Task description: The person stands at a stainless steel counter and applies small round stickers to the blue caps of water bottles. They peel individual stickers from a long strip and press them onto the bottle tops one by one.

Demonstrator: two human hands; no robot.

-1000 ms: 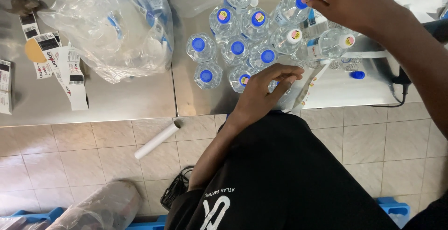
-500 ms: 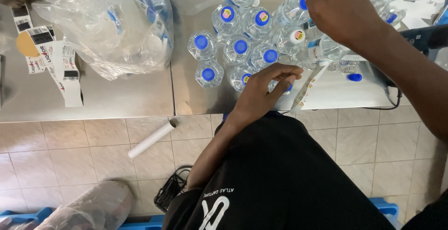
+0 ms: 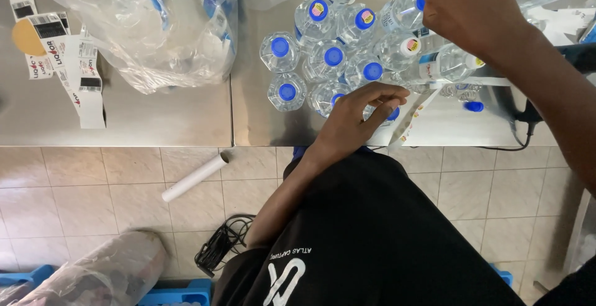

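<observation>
Head view shows my left hand [image 3: 355,121] pinching fingertips [image 3: 390,100] together on a label strip [image 3: 411,118] just beyond them, right hand [image 3: 467,8] closed over a bottle [image 3: 403,11]; I'd steady it before pressing stickers.

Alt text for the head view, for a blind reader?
A person's left hand rests on a cluster of blue-capped water bottles on a steel table, while the right hand reaches over the far bottles. A clear plastic bag lies at left.

Clear bottles [image 3: 327,60] wear blue caps [image 3: 280,47] (some with yellow-pink stickers [image 3: 318,10]) on grey steel table [image 3: 155,116].
</observation>
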